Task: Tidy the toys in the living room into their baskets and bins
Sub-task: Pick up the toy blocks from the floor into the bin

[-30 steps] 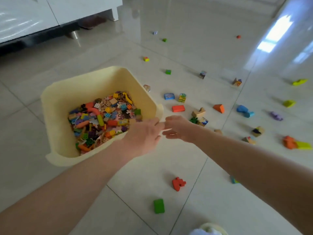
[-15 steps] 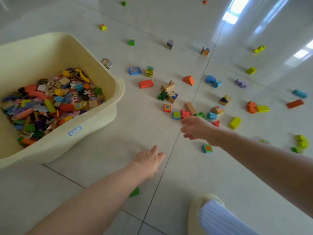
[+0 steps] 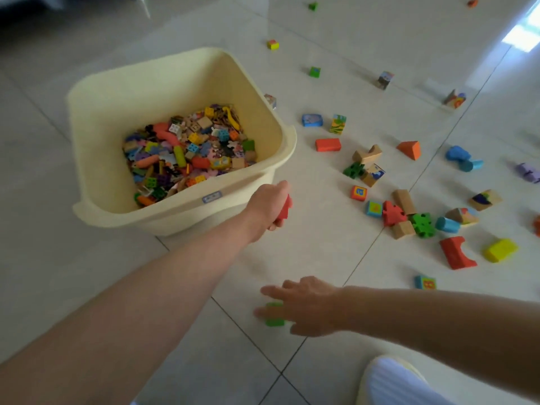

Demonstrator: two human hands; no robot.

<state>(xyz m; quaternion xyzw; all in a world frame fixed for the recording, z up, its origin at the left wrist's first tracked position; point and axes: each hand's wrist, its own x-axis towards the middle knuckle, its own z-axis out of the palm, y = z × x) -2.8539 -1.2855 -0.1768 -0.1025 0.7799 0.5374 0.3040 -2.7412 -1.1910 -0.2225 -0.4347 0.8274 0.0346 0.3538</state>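
Head view: my left hand point(image 3: 267, 206) grips a red block point(image 3: 285, 208) at frame centre, just right of the cream bin point(image 3: 187, 213), whose near rim lies to its upper left. My right hand point(image 3: 304, 305), lower centre, reaches across a green block point(image 3: 274, 314) on the floor tile point(image 3: 336, 252); its fingers look spread, contact unclear from blur. Bin holds a shallow heap of mixed small bricks point(image 3: 190, 153). Judgement: left hand is nearer the bin and drops first.

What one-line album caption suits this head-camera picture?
Left hand grips a red toy piece beside the cream plastic bin; right hand touches a green block.
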